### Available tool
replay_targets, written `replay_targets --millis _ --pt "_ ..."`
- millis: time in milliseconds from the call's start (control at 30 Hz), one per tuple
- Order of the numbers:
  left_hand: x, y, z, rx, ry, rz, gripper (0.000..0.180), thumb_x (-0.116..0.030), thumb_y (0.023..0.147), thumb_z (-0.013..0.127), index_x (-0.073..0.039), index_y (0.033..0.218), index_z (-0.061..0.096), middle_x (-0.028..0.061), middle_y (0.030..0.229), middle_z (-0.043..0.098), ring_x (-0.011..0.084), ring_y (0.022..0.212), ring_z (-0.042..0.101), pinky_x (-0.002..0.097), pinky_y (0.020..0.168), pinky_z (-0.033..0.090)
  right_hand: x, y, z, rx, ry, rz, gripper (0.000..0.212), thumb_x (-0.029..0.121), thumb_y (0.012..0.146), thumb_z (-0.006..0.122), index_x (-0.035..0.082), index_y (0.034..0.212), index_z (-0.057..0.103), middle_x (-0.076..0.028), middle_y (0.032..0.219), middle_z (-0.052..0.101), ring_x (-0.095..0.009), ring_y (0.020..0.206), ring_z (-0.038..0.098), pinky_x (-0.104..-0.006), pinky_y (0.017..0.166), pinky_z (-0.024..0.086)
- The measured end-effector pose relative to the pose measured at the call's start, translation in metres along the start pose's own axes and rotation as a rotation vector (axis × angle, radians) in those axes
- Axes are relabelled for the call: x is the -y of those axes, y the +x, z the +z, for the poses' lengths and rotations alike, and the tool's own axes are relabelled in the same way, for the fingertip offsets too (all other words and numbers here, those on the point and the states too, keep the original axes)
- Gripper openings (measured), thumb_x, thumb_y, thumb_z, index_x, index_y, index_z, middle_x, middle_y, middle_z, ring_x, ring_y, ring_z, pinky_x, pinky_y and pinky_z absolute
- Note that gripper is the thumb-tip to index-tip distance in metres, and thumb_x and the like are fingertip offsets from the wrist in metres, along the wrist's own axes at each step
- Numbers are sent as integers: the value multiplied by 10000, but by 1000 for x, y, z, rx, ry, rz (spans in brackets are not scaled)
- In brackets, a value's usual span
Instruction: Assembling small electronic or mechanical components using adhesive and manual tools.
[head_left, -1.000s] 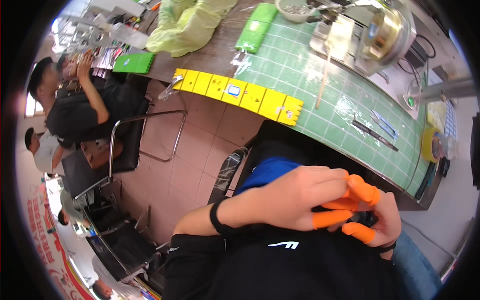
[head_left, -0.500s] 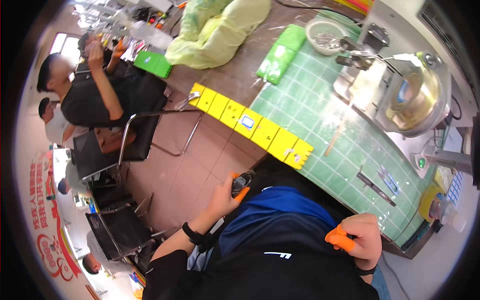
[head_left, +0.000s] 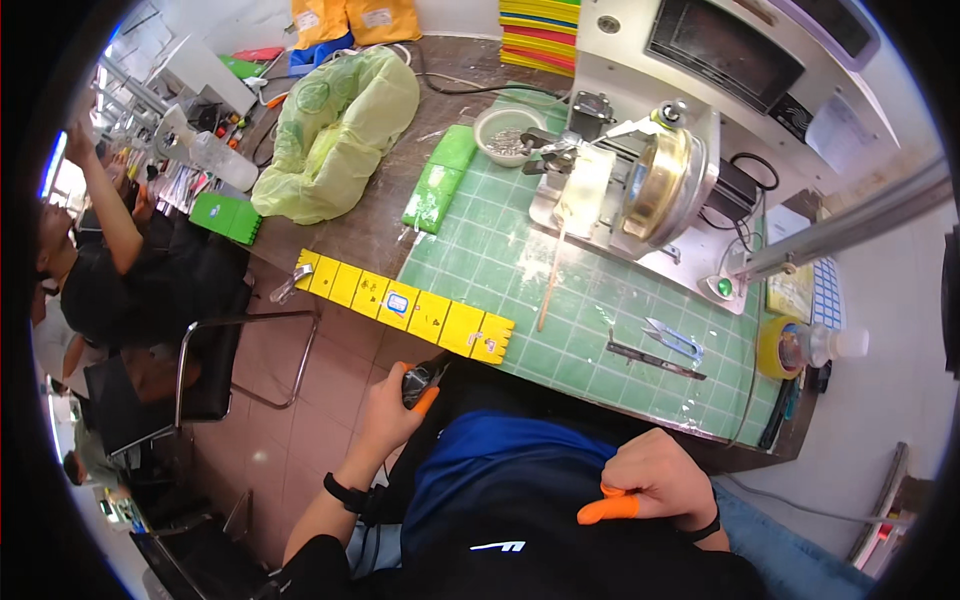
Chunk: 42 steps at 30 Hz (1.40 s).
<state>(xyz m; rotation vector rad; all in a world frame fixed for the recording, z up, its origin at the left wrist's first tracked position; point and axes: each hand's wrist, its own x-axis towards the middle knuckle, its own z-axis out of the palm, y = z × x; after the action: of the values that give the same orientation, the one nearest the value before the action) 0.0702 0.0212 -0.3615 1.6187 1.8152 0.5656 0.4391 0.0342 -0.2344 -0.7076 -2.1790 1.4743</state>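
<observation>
My left hand (head_left: 383, 418) is closed round a small glossy black object (head_left: 417, 384), just off the table's near edge. What kind of object it is I cannot make out. My right hand (head_left: 658, 474) is curled in front of my body, apart from the table, with orange covers on the thumb and a finger. Nothing shows in its fingers. Nearest to the left hand, a yellow segmented strip (head_left: 428, 315) with notched ends lies along the table edge. Bright blue snips (head_left: 673, 340) and a thin black metal tool (head_left: 655, 360) lie on the green gridded tabletop (head_left: 500, 270).
A bench machine with a brass-coloured wheel (head_left: 655, 190) stands at the back right. Beside it are a bowl of small metal parts (head_left: 508, 136), a green packet (head_left: 440, 180) and a thin stick (head_left: 551, 285). A pale yellow bag (head_left: 340, 130) lies farther left. A person sits near a chair (head_left: 250, 322).
The view has swung to the right, so the table and machine sit farther left in it and more of the machine shows. My left hand still holds the black object; the right stays curled.
</observation>
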Motion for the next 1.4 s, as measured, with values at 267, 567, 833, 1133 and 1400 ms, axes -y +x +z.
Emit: replay_targets --millis 267,567,833,1133,1400 --pt "-63 0 -20 -167 317 720 235 -104 771 797 -49 979 700 109 960 626 288 866 614 384 700 491 12 9 -8 -102 -103 29 291 265 886 735 77 743 564 -70 628 487 -277 539 516 -365 495 386" --pt "-188 57 -15 21 -295 1096 303 -3 680 844 -9 963 737 44 709 631 203 553 598 309 487 469 -1 7 -33 -344 -100 166 304 296 905 725 64 769 586 -86 649 525 -311 588 547 -393 522 411" --pt "-275 117 -60 628 -710 1342 172 -71 795 777 1 934 706 88 752 688 242 630 678 315 607 569 27 0 -47 -483 -230 212 259 300 906 722 58 839 661 -81 744 638 -315 649 611 -379 564 466" --pt "-283 95 -104 900 -1185 1263 351 -215 981 581 -2 1254 632 136 976 709 234 766 692 302 752 552 52 30 -6 -502 -219 340 165 194 872 768 50 903 693 -106 802 683 -317 701 656 -367 605 514" --pt "-253 53 -142 698 -1387 803 468 -320 806 789 26 1106 686 136 868 689 236 675 647 303 636 502 53 77 -6 -323 -291 259 196 255 912 734 68 938 681 -101 818 666 -321 725 650 -372 617 507"
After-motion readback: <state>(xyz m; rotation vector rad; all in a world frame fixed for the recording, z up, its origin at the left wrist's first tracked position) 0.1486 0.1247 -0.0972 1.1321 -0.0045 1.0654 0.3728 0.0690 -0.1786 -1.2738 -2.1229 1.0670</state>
